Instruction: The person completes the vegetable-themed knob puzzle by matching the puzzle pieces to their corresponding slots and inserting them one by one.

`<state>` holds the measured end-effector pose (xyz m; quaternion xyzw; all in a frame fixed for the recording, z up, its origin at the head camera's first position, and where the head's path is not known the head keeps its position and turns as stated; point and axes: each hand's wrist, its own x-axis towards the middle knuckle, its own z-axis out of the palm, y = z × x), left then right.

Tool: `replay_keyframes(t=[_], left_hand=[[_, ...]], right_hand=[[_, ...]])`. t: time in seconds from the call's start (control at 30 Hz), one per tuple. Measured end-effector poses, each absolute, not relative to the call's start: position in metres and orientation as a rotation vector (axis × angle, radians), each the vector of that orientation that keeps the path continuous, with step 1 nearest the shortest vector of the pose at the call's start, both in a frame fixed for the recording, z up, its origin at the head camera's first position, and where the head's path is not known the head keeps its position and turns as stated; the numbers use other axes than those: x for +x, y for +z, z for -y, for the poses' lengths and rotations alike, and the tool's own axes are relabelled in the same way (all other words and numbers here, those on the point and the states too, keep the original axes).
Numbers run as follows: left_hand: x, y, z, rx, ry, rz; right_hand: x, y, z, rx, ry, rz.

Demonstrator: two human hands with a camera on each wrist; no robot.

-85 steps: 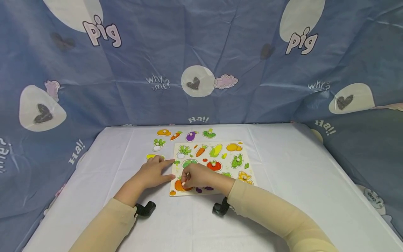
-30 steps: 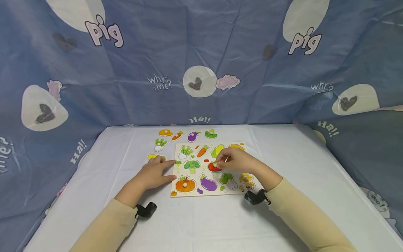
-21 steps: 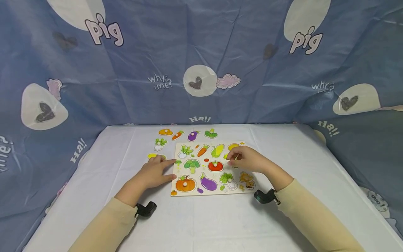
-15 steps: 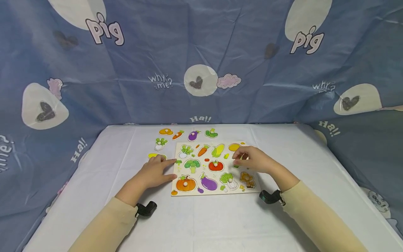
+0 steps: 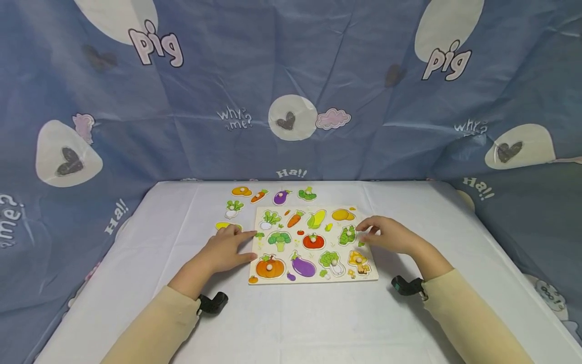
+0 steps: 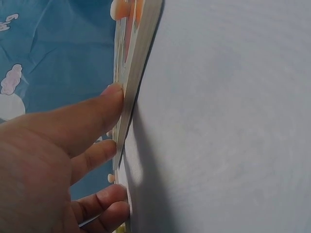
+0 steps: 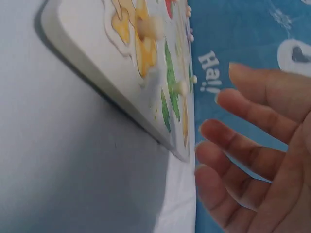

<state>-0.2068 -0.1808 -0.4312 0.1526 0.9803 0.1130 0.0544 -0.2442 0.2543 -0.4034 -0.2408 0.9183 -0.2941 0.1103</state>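
A wooden vegetable puzzle board (image 5: 336, 242) lies on the table. Knobbed pieces sit in it: a pumpkin (image 5: 270, 267), a tomato (image 5: 313, 241), a leafy cabbage (image 5: 331, 262), a mushroom (image 5: 359, 262) and a green vegetable piece (image 5: 347, 235). My left hand (image 5: 226, 248) touches the board's left edge with thumb and index finger extended; in the left wrist view its thumb (image 6: 104, 107) lies against the wooden side. Just at the right edge hovers my right hand (image 5: 388, 235), fingers relaxed and slightly bent, nothing between them in the right wrist view.
Loose knobbed pieces lie behind and left of the board: an orange-brown potato-like piece (image 5: 241, 191), a carrot (image 5: 259, 196), an eggplant (image 5: 282, 197), broccoli (image 5: 307, 193), a white radish (image 5: 234, 208) and a yellow piece (image 5: 223, 225) partly hidden by the left hand. Printed cloth hangs behind the white table (image 5: 313, 323).
My right hand has left the pumpkin's knob, passed over the tomato and the green vegetable piece, and drawn away to the board's right edge. The left hand stays at the left edge.
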Motion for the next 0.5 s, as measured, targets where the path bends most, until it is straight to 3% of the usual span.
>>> replay_keyframes(t=[0.5], left_hand=[[-0.206, -0.431, 0.180, 0.465, 0.330, -2.980]], right_hand=[[-0.247, -0.407, -0.271, -0.543, -0.771, -2.615]])
